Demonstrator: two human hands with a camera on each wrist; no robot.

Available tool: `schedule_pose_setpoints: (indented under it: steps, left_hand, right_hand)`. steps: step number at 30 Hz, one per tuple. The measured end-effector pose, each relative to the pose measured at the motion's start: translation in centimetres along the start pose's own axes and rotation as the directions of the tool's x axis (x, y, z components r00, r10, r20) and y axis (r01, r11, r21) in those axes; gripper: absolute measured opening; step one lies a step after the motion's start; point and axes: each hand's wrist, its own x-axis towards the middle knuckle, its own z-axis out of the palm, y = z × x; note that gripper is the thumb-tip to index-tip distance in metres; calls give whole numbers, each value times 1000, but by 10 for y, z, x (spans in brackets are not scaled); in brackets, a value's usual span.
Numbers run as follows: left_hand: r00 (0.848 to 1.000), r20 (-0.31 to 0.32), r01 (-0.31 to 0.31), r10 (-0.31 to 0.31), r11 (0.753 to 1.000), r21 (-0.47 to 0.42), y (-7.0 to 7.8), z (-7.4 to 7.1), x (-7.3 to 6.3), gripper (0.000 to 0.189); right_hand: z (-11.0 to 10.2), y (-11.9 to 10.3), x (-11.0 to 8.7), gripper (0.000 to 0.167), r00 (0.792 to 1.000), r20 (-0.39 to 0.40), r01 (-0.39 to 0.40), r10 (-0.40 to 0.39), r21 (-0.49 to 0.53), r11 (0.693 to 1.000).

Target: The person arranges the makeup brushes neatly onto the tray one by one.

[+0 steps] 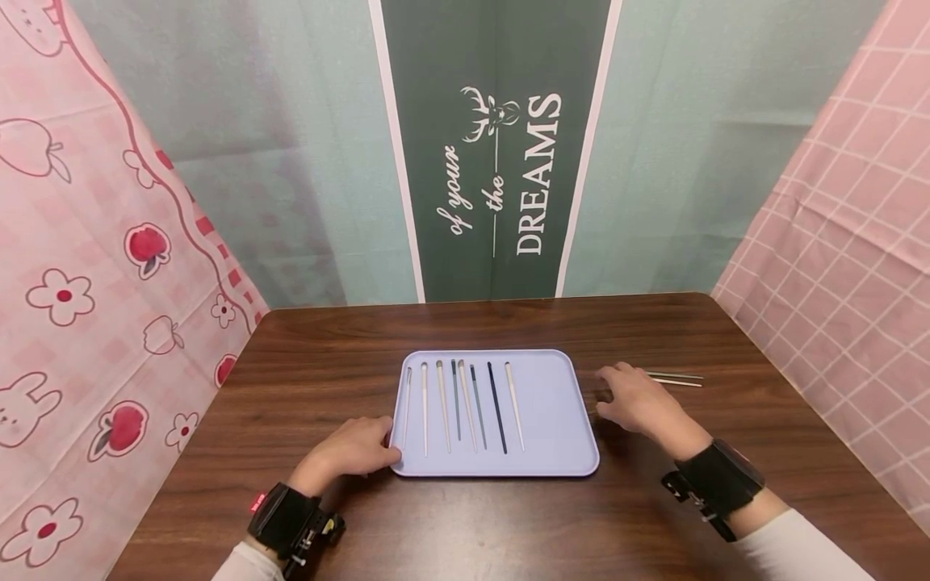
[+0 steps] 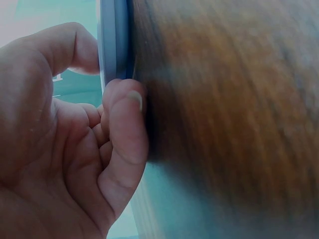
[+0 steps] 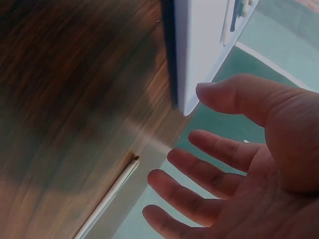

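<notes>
A lavender rectangular tray (image 1: 555,411) lies on the table, with several slim makeup brushes (image 1: 497,407) in a row from its left side past its middle. Their handles are white, cream, grey-green and dark navy. My left hand (image 1: 359,445) grips the tray's left edge near the front corner; in the left wrist view the thumb is at the rim (image 2: 113,40) and the fingers curl against its outer side. Off the tray's right edge, my right hand (image 3: 224,169) has its fingers spread and loosely bent, holding nothing. Beyond it, two thin sticks (image 1: 676,375) lie on the table, their near ends hidden by the hand.
The dark wood table (image 1: 465,524) runs back to a green curtain (image 1: 494,274) with white lettering. Pink patterned cloth (image 1: 87,347) hangs on the left, and pink checked cloth (image 1: 843,266) on the right. Black camera straps (image 1: 719,480) circle both wrists.
</notes>
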Motion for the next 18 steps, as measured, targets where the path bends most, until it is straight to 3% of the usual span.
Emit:
schedule_pose_setpoints:
  steps: [18]
  left_hand:
    - [1000,-7,0,0,1000,13,0,0,0,16]
  right_hand:
    - [-7,37,-9,50,998,-51,-41,40,-35,999]
